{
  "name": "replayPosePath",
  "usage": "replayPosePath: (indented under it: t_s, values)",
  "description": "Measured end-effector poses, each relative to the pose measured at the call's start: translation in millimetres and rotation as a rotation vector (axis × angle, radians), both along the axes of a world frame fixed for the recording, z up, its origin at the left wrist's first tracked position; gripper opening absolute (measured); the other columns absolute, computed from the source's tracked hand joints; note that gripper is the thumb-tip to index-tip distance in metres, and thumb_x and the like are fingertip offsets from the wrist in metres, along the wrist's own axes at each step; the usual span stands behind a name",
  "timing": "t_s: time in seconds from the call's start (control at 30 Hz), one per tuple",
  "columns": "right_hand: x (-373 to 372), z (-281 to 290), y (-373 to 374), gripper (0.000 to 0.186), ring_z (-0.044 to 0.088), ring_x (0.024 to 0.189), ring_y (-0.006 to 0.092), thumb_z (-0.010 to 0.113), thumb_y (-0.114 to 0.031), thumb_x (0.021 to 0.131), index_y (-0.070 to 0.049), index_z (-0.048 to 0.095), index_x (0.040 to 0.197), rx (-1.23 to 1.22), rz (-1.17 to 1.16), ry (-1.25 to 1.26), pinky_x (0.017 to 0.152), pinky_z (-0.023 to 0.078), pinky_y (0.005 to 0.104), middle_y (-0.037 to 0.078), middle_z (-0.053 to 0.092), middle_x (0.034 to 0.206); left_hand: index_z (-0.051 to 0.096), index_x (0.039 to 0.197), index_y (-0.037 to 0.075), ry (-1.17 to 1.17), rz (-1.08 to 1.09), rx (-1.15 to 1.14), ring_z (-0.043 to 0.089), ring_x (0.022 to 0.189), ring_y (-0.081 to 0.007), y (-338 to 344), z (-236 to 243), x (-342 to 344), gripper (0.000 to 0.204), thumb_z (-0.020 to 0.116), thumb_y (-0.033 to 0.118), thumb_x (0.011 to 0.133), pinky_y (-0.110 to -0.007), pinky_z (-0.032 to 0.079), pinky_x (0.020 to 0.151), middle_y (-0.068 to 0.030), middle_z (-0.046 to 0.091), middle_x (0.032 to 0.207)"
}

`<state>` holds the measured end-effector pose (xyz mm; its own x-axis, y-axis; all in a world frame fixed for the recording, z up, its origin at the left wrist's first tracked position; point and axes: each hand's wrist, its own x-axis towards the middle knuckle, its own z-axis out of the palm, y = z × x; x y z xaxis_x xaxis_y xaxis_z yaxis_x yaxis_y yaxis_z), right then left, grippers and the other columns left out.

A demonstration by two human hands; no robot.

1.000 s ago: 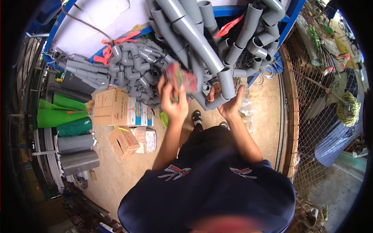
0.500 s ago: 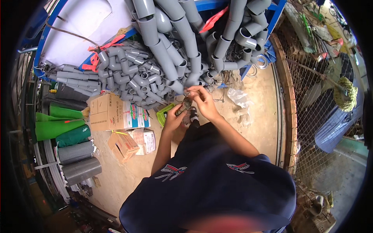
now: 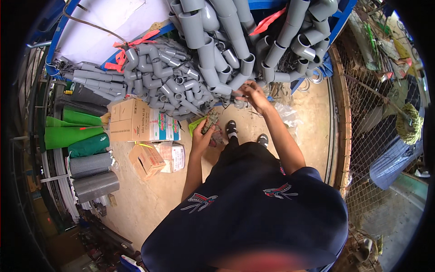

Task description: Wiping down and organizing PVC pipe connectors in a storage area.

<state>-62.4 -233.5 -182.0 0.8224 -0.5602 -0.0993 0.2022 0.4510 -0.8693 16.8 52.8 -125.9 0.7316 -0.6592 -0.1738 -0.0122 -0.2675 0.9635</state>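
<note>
1. Rag [image 3: 212,119], crumpled, is near the cardboard box [image 3: 129,120], on its right, pinched by left hand [image 3: 202,139].
2. Right hand [image 3: 254,96], farther right of box, has curled fingers beside grey pipe fittings [image 3: 239,81]; I cannot tell its grip.

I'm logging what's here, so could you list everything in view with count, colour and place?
pipe fittings: many, grey, top centre
cloth-like bundle: one, greenish-grey and reddish, centre
ribbons: at least two, pinkish-red, among fittings
cardboard boxes: at least three, brown and white, left floor
rolls: several, green and grey, far left
container: one, yellow-green, below fittings
plastic: some, clear, floor right of centre
mesh fence: one, brownish, right
rope: one bundle, yellow-green, right
sheet: one, blue, beyond fence
shirt: one, navy, bottom
footwear: two, dark, centre
left hand: one, bare, holding bundle
right hand: one, bare, at fittings, grip unclear
</note>
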Motion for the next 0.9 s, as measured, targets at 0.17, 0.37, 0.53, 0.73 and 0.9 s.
replayPosePath:
  t_s: [0.17,0.37,0.53,0.73,0.9]
  values:
    - [-22.7,33.4,2.6,0.047,0.070,0.106,0.0387,0.038,-0.037,0.102,0.005,0.054,0.115,0.811,0.322,-0.450,0.103,0.052,0.0562,0.030,0.067,0.121,0.063,0.132,-0.004,-0.021,0.061,-0.024,0.065,0.104,-0.0120,-0.1,2.9,7.2,0.035,0.066,0.003,0.098,-0.029,0.058,0.091,-0.0066,0.069,0.120]
    - [-23.9,-6.9,19.0,0.017,0.067,0.100,0.0306,0.050,-0.018,0.093,-0.003,0.055,0.096,0.880,0.103,-0.414,0.099,0.053,0.0545,0.020,0.069,0.113,0.064,0.130,-0.005,0.060,0.042,-0.102,0.065,0.099,-0.0105,-15.6,-2.6,6.6,0.035,0.070,0.006,0.097,-0.027,0.054,0.087,-0.0056,0.072,0.113]
    - [2.3,53.9,42.9,0.025,0.059,0.130,0.0415,0.051,0.003,0.082,0.000,0.057,0.106,0.860,0.290,-0.392,0.115,0.042,0.0628,0.026,0.062,0.129,0.061,0.135,-0.003,0.065,0.005,-0.126,0.065,0.107,-0.0128,-25.2,2.2,5.2,0.036,0.065,0.004,0.100,-0.030,0.059,0.090,-0.0061,0.068,0.121]
    - [-10.7,39.3,10.6,0.040,0.057,0.134,0.0355,0.050,0.007,0.084,0.003,0.053,0.124,1.030,-0.025,-0.822,0.110,0.049,0.0610,0.018,0.061,0.135,0.062,0.133,-0.003,-0.013,0.003,-0.162,0.065,0.106,-0.0120,-30.0,3.4,13.5,0.034,0.065,0.004,0.100,-0.030,0.060,0.089,-0.0062,0.068,0.120]
    - [3.3,94.4,-17.7,0.048,0.054,0.137,0.0313,0.053,-0.003,0.101,0.000,0.045,0.148,0.012,-0.225,-0.312,0.093,0.056,0.0403,0.019,0.057,0.146,0.061,0.133,-0.004,-0.064,0.004,-0.135,0.065,0.105,-0.0110,-29.7,-2.8,8.9,0.035,0.066,0.004,0.099,-0.030,0.059,0.089,-0.0058,0.068,0.120]
